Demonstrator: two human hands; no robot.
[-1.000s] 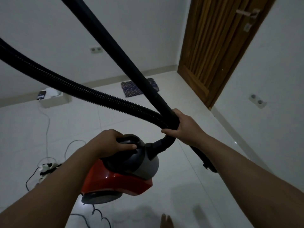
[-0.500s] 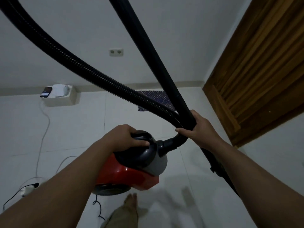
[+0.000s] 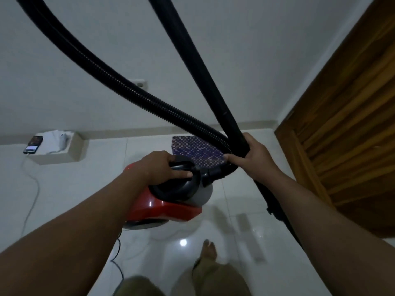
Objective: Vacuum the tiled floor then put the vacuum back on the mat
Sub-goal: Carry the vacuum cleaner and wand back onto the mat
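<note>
White tiles lie underfoot as the left hand (image 3: 164, 167) and right hand (image 3: 250, 155), fingers curled, carry the vacuum (image 3: 171, 201) and its wand (image 3: 205, 67) toward the mat (image 3: 196, 153) (set-down remains).

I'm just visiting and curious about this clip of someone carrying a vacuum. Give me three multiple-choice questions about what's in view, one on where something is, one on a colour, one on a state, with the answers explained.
1. Where is the patterned mat?
A. On the floor by the far wall, beyond the vacuum
B. Under the person's bare foot
C. Hanging on the wooden door

2. What colour is the lower body of the vacuum?
A. Blue
B. Red
C. Yellow

3. What is the left hand doing?
A. Hanging idle
B. Pressing the phone
C. Gripping the vacuum's black handle

Answers:
1. A: the mat lies on the tiles near the skirting, partly hidden by the hose and the right hand.
2. B: the shell below the black and grey top is glossy red.
3. C: its fingers curl round the handle, while the right hand holds the tube and hose together.
</note>
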